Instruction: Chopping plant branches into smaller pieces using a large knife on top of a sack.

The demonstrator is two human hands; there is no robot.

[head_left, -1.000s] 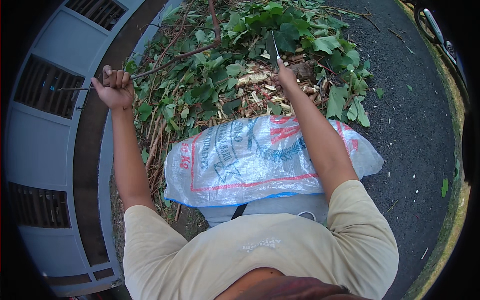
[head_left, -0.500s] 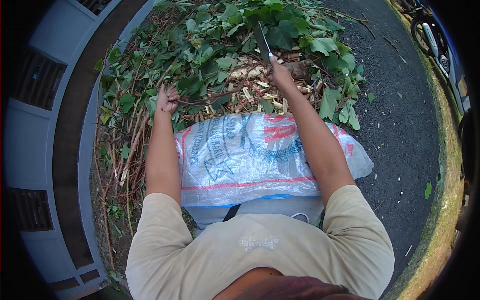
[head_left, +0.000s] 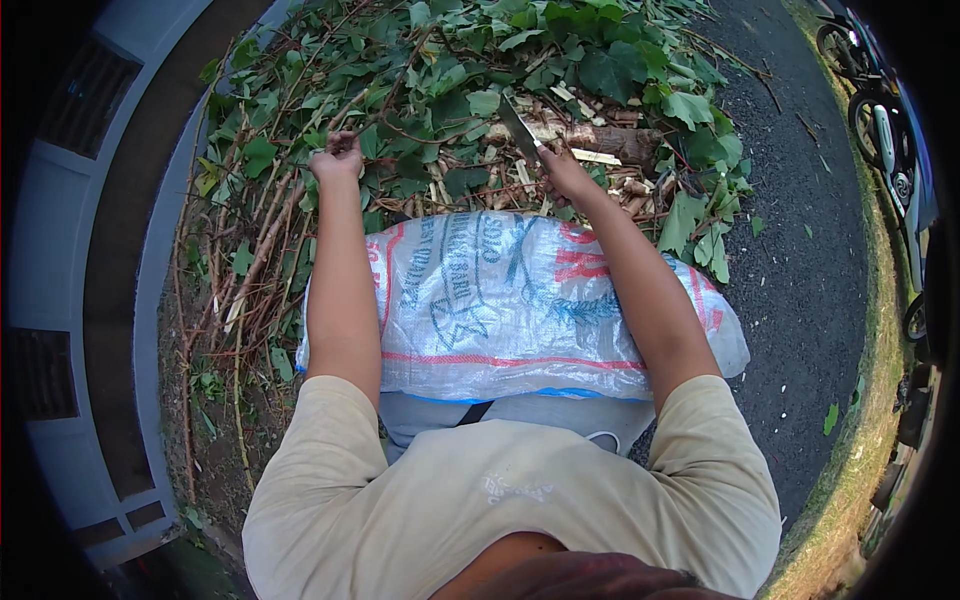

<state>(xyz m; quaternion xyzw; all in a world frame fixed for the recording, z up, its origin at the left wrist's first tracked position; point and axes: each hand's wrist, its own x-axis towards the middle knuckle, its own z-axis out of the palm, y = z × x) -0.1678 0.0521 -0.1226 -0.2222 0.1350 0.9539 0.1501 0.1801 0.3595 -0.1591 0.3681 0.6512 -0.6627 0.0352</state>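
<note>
My right hand is closed round the handle of a large knife, its broad dark blade pointing up and left over the chopped wood. To the left, my left hand is curled closed at the lower end of a thin brown branch, which slants up and right over the leaves. Just beyond the knife lies a thick log with a pale, cut patch on its left part. Chopped wood pieces are scattered below it. A white woven sack with red and blue print covers my lap.
Green leaves on stems spread across the far side. Long cut sticks are piled at the left, beside a grey wall. Dark asphalt runs along the right, with parked motorcycles beyond a grass strip.
The knife has come nearer, with its blade now tilted left. My left hand has moved slightly farther away, and the branch at it now points up and right. More of the log shows.
</note>
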